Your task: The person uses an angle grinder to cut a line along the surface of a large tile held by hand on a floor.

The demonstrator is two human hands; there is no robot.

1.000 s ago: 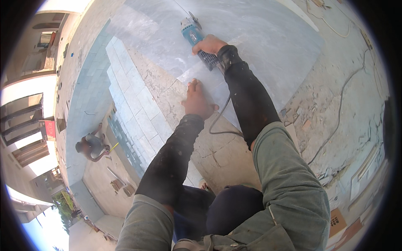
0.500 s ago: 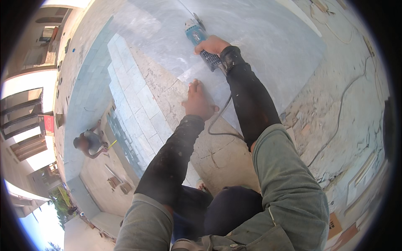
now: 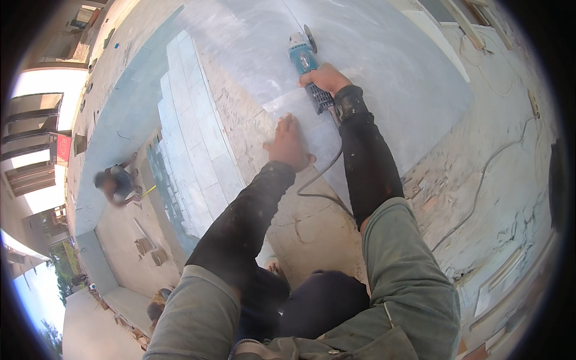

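My right hand [image 3: 327, 81] is wrapped round the body of a teal and black angle grinder [image 3: 304, 61]. The grinder's thin disc [image 3: 310, 38] stands on edge over a large grey slab [image 3: 390, 90], beside a fine pale line running to the far edge. My left hand [image 3: 289, 147] lies with fingers spread at the slab's near edge and holds nothing. From the grinder's back end a dark cord [image 3: 336, 157] loops down past my right forearm. Whether the disc touches the slab, I cannot tell.
Left of the slab runs a strip of pale laid tiles [image 3: 195, 150]. Another person [image 3: 117, 183] crouches farther left by a yellow strip [image 3: 149, 192]. Rubble [image 3: 429, 195] and a long cable [image 3: 480, 192] lie on the right, with wooden boards [image 3: 465, 24] at far right.
The whole view has shifted slightly. My right hand and the grinder now appear farther right and a little lower, while my left hand stays by the slab's near edge.
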